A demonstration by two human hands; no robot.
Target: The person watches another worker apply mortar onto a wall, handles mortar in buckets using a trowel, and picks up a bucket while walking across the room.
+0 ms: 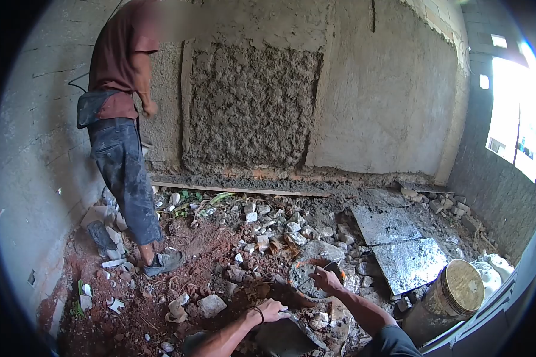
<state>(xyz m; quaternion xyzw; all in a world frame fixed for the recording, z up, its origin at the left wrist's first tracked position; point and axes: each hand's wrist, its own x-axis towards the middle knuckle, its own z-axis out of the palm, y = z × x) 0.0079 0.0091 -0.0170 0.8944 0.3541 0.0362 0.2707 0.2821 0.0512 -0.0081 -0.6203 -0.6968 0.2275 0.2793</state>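
My left hand (271, 310), with a dark band at the wrist, is closed at the lower centre; a small pale end shows beside its fingers, but what it grips is unclear. Just below and right of it lies a dark grey flat piece (289, 337). My right hand (326, 279) is over the mouth of a round bucket (305, 288) with grey wet material inside. Its fingers are curled, and what they hold is too small to tell.
A person (116, 119) stands at the left, facing the partly plastered wall (387, 101). Rubble (211, 306) covers the reddish ground. Two wet grey boards (408, 265) lie right of centre. A tall lidded bucket (446, 303) stands lower right. A long plank (238, 189) runs along the wall.
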